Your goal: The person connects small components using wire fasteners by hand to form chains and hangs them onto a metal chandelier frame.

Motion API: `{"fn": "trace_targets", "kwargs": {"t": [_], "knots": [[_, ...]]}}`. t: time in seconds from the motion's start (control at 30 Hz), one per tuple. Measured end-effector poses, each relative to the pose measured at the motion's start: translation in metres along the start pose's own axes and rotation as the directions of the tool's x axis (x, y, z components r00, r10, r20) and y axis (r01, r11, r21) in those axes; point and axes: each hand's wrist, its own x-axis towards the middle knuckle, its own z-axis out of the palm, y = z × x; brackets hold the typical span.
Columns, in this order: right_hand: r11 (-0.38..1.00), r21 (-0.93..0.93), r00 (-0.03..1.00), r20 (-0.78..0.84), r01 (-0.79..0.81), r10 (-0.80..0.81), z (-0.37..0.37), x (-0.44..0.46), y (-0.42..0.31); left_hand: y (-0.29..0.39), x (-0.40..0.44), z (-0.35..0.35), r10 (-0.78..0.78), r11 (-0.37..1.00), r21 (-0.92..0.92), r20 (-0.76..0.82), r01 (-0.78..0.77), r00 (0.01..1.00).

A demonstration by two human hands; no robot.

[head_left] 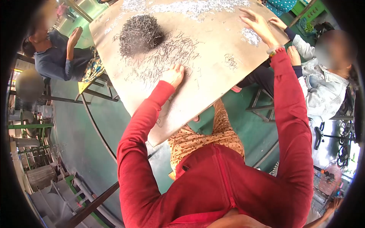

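My left hand [173,75] rests low on the tabletop with its fingers curled in, at the near edge of a scatter of thin dark metal pieces [173,49]. Whatever lies under those fingertips is hidden. Behind the scatter rises a tangled heap of the same wiry pieces [140,34]. Out at the right side of the table, my right hand [258,26] is open, fingers apart, over or just above a small patch of shiny silver pieces [251,37]. A smaller cluster of dark pieces [230,61] lies between my two hands.
Many shiny silver pieces [201,7] cover the far part of the brown table [213,79]. One person [53,60] sits at the left; another, in a denim jacket [323,89], sits at the right with a hand [278,22] at the table edge near mine.
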Motion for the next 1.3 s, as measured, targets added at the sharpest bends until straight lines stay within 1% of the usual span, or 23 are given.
{"fn": "trace_targets", "kwargs": {"t": [0.07, 0.1, 0.13, 0.2, 0.23, 0.27, 0.3, 0.4, 0.47, 0.5, 0.6, 0.63, 0.73, 0.77, 0.87, 0.9, 1.0, 1.03, 1.07, 1.13, 1.2, 1.23, 1.3], "knots": [[0.993, -0.092, 0.997, -0.035, -0.076, 0.073, -0.008, -0.015, 0.030, -0.003, -0.005, -0.018, -0.140, 0.990, -0.005, 0.000, 0.140, 0.990], [0.987, -0.143, 0.997, -0.035, -0.077, 0.072, -0.004, -0.022, 0.046, -0.011, -0.006, -0.022, -0.169, 0.984, 0.063, 0.002, 0.168, 0.986], [0.978, -0.194, 0.996, -0.037, -0.081, 0.075, 0.002, -0.031, 0.060, -0.030, -0.009, -0.012, -0.121, 0.990, 0.059, -0.099, 0.127, 0.988], [0.960, -0.270, 0.997, -0.030, -0.077, 0.071, 0.015, -0.048, 0.081, -0.033, -0.006, -0.032, -0.236, 0.967, 0.073, -0.087, 0.242, 0.968], [0.954, -0.291, 0.998, -0.022, -0.069, 0.066, 0.028, -0.055, 0.085, -0.033, 0.000, -0.040, -0.224, 0.972, 0.039, -0.124, 0.231, 0.967], [0.949, -0.307, 0.998, -0.015, -0.066, 0.065, 0.042, -0.064, 0.083, -0.035, 0.008, -0.048, -0.211, 0.977, 0.008, -0.155, 0.215, 0.965], [0.953, -0.300, 0.998, -0.050, -0.050, 0.036, 0.054, -0.073, 0.081, -0.033, 0.019, -0.055, -0.081, 0.996, 0.005, -0.236, 0.084, 0.968], [0.976, -0.219, 0.976, -0.215, -0.014, -0.034, 0.071, -0.091, 0.085, -0.004, 0.065, -0.066, 0.067, 0.994, -0.069, -0.203, -0.082, 0.977], [0.987, -0.114, 0.982, -0.161, -0.117, 0.098, 0.074, -0.099, 0.096, 0.010, 0.103, -0.050, 0.216, 0.957, -0.147, -0.210, -0.249, 0.954], [0.983, -0.068, 0.979, -0.124, -0.169, 0.159, 0.074, -0.103, 0.103, 0.014, 0.126, -0.035, 0.241, 0.955, -0.146, -0.134, -0.260, 0.961], [0.991, -0.009, 0.989, -0.064, -0.132, 0.131, 0.078, -0.102, 0.096, 0.026, 0.194, 0.004, 0.274, 0.951, -0.156, 0.019, -0.268, 0.962], [0.994, -0.067, 0.995, -0.053, -0.092, 0.088, 0.087, -0.097, 0.106, 0.027, 0.216, 0.015, 0.278, 0.950, -0.161, 0.056, -0.266, 0.959], [0.989, -0.142, 0.999, 0.028, 0.048, -0.045, 0.097, -0.077, 0.113, 0.012, 0.272, 0.073, 0.244, 0.937, -0.253, -0.020, -0.241, 0.970], [0.986, -0.140, 0.994, 0.059, 0.095, -0.087, 0.101, -0.073, 0.113, 0.011, 0.276, 0.080, 0.275, 0.940, -0.185, -0.093, -0.288, 0.957], [0.952, -0.191, 0.955, 0.221, 0.240, -0.196, 0.115, -0.071, 0.113, 0.005, 0.268, 0.074, 0.250, 0.951, -0.219, 0.120, -0.220, 0.961], [0.941, -0.244, 0.947, 0.276, 0.233, -0.163, 0.122, -0.074, 0.112, 0.003, 0.258, 0.069, 0.261, 0.952, -0.195, 0.122, -0.235, 0.957], [0.857, -0.332, 0.900, 0.331, 0.393, -0.284, 0.116, -0.099, 0.096, -0.008, 0.216, 0.045, 0.290, 0.942, -0.230, 0.181, -0.246, 0.940], [0.854, -0.324, 0.895, 0.327, 0.407, -0.303, 0.115, -0.105, 0.096, -0.005, 0.193, 0.024, 0.232, 0.924, -0.359, 0.240, -0.136, 0.943], [0.848, -0.317, 0.889, 0.324, 0.425, -0.324, 0.115, -0.111, 0.097, -0.009, 0.174, 0.020, 0.230, 0.945, -0.290, 0.264, -0.150, 0.937], [0.843, -0.296, 0.881, 0.304, 0.448, -0.362, 0.113, -0.116, 0.101, -0.017, 0.130, 0.008, 0.094, 0.892, -0.447, 0.316, 0.060, 0.944], [0.852, -0.265, 0.884, 0.268, 0.451, -0.384, 0.112, -0.123, 0.105, -0.037, 0.096, -0.006, 0.265, 0.947, -0.270, 0.351, -0.174, 0.898], [0.851, -0.264, 0.881, 0.272, 0.454, -0.386, 0.112, -0.124, 0.107, -0.035, 0.084, -0.024, 0.238, 0.962, -0.234, 0.455, -0.143, 0.858], [0.817, -0.362, 0.890, 0.261, 0.449, -0.373, 0.113, -0.125, 0.100, -0.030, 0.066, -0.041, 0.064, 0.933, -0.345, 0.437, 0.102, 0.897]]}}
